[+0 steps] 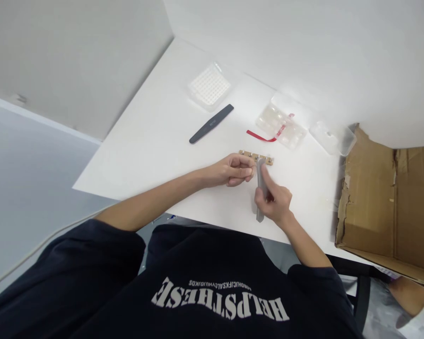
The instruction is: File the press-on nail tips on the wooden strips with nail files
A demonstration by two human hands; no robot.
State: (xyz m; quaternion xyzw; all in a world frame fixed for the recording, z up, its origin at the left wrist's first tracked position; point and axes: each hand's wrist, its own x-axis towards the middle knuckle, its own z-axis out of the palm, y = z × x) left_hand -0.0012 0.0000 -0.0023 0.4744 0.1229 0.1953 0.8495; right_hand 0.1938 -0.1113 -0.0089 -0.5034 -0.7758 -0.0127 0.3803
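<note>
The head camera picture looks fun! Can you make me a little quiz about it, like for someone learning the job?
1. True or false: the right hand is holding the grey bar.
2. Which of these is nearest to the left hand?
A) the cardboard box
B) the wooden strip
C) the white gridded tray
3. Fill in the missing colour: the dark file lies on a ____ table.

Key: 1. True. 2. B. 3. White.
</note>
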